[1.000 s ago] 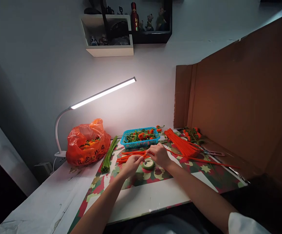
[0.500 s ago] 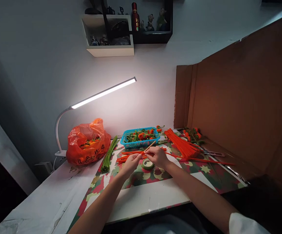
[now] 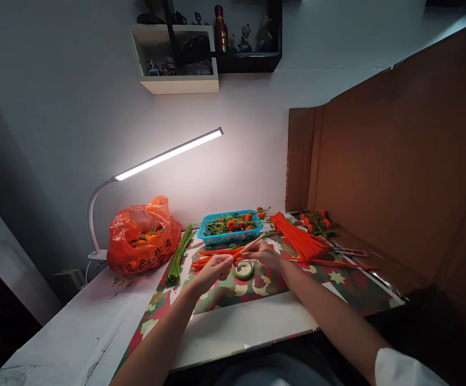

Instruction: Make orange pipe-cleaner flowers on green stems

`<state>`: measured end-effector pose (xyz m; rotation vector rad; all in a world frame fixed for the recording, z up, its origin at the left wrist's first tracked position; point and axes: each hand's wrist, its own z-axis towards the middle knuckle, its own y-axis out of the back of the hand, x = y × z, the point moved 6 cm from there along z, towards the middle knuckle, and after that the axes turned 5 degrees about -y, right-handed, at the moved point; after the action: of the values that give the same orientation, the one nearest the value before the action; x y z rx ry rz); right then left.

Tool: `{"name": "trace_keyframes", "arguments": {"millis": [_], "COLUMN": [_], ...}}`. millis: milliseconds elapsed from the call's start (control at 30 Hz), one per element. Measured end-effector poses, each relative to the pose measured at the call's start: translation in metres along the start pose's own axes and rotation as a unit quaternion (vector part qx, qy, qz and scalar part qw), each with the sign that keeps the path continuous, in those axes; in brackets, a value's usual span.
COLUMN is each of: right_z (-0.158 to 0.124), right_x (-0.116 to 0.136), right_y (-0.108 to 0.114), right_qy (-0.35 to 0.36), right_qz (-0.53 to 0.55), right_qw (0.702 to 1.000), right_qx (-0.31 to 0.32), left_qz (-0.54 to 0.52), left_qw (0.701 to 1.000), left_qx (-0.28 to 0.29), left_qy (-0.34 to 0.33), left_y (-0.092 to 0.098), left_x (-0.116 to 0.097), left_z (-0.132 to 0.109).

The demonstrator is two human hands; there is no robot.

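Note:
Over the middle of the mat, my two hands meet nearly fingertip to fingertip. My left hand (image 3: 219, 267) is closed, pinching an orange pipe cleaner (image 3: 237, 256) whose end shows at the fingertips. A thin wooden stick (image 3: 253, 242) slants up and away from my right hand (image 3: 265, 255), which grips its lower part. The orange piece appears to touch or wrap around the stick's lower end; fingers partly hide this. Just below them lies a roll of green tape (image 3: 243, 270). Loose orange pipe cleaners (image 3: 204, 262) lie behind and beside my left hand.
A blue basket (image 3: 206, 238) of orange flowers stands behind. To the left are a green stem bundle (image 3: 179, 256), an orange plastic bag (image 3: 144, 252) and a lit lamp (image 3: 170, 155). An orange pipe cleaner bundle (image 3: 300, 238), scissors (image 3: 351, 252) and cardboard (image 3: 377, 161) are right.
My right hand has turned and shifted slightly right, and the stick now leans lower toward the right. More orange shows between the fingertips. The view has moved slightly.

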<state>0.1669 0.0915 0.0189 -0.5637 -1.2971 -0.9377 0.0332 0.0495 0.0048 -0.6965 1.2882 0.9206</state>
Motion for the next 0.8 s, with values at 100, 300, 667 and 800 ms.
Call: {"name": "trace_keyframes", "arguments": {"millis": [100,300,667,800], "right_z": [-0.004,-0.002,-0.003,-0.001], "right_x": [-0.002,-0.012,-0.01,-0.009], "right_y": [-0.001,0.003,0.001,0.005], "right_qy": [-0.029,-0.045,-0.001,0.04], "right_qz": [-0.037,-0.125,-0.21,-0.244], "right_qw": [0.998,0.99,0.978,0.967], "right_qx": [0.047,0.045,0.008,-0.064], "left_qz": [0.059,0.234,0.389,0.398], "left_qw": [0.996,0.965,0.914,0.915], "left_qx": [0.06,0.109,0.108,0.058], "left_qy": [0.017,0.04,0.031,0.028], "left_y": [-0.002,0.0,0.001,0.004], "left_x": [-0.001,-0.004,-0.005,-0.009], "left_z": [-0.006,-0.012,-0.009,-0.008]}}
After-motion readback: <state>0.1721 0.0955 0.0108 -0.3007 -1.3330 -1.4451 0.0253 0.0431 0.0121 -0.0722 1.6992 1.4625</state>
